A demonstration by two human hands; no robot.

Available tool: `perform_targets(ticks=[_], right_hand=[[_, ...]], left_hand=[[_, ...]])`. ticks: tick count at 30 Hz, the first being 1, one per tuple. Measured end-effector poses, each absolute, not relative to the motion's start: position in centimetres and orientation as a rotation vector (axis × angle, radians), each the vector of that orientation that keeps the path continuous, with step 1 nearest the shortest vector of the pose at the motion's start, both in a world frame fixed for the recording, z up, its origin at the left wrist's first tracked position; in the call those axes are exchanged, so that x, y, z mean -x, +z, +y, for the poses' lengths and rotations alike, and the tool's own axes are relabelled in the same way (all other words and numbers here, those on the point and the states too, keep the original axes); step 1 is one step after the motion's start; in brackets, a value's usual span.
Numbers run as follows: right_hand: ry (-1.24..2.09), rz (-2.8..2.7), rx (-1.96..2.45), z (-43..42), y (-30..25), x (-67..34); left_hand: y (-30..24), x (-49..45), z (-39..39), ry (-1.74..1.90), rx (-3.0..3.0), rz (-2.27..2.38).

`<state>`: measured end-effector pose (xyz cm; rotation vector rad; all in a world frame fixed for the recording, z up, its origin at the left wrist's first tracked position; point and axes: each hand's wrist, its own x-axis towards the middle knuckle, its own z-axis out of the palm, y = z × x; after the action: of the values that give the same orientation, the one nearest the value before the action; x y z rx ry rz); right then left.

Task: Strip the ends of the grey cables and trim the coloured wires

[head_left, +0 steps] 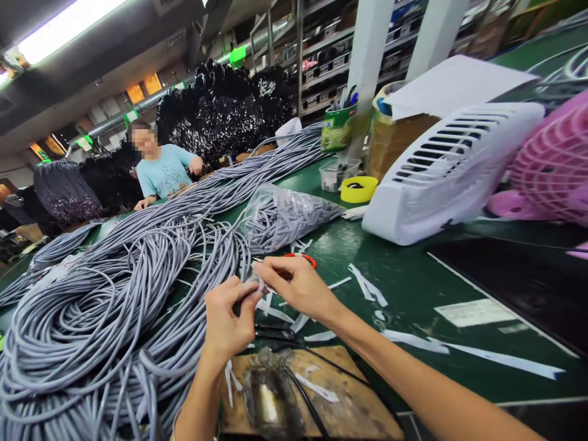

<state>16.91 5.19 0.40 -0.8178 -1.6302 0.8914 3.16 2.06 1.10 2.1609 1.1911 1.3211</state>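
Observation:
My left hand (232,315) is closed, pinching a short stretch of grey cable (261,284) between thumb and fingers. Thumb and fingertips of my right hand (298,285) are pressed together on the same cable's end, touching the left fingertips. Much of the held piece is hidden by the fingers. Just beyond the hands, red-handled scissors (307,260) lie partly covered by my right hand. Coils of long grey cable (105,300) fill the left side. Below the hands is a wooden board (340,392) with a dark, metal-topped device (271,395) on it.
A clear bag of short grey pieces (289,214) lies ahead. White strips (413,340) are scattered over the green table (399,278). To the right stand a white slatted case (441,177), a pink fan (554,159) and yellow tape (359,189). A person (165,168) sits across the table.

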Motion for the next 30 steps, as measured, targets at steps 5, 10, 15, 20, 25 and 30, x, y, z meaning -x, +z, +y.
perform_targets(ticks=[5,10,15,20,25,30], right_hand=[[1.127,-1.609,0.788,5.10,0.41,-16.85],[0.949,-1.681,0.753,4.63,0.47,-16.84],[0.910,-1.607,0.847,5.42,0.23,-16.74],[1.068,-1.489,0.803,5.40,0.37,-16.69],[1.263,-1.448,0.605,4.79,0.95,-17.30],[1.278,-1.404,0.653,4.99,0.68,-17.31]], left_hand=[[0.84,-3.25,2.08,1.524,-2.103,1.231],[0.57,-2.74,2.20,1.441,-2.354,1.484],[0.51,-2.61,1.95,1.343,-2.465,1.347],[0.59,-3.00,2.20,1.457,-2.216,1.285],[0.79,-3.21,2.32,1.431,-1.962,1.277],[0.85,-3.16,2.25,1.421,-1.929,1.265]])
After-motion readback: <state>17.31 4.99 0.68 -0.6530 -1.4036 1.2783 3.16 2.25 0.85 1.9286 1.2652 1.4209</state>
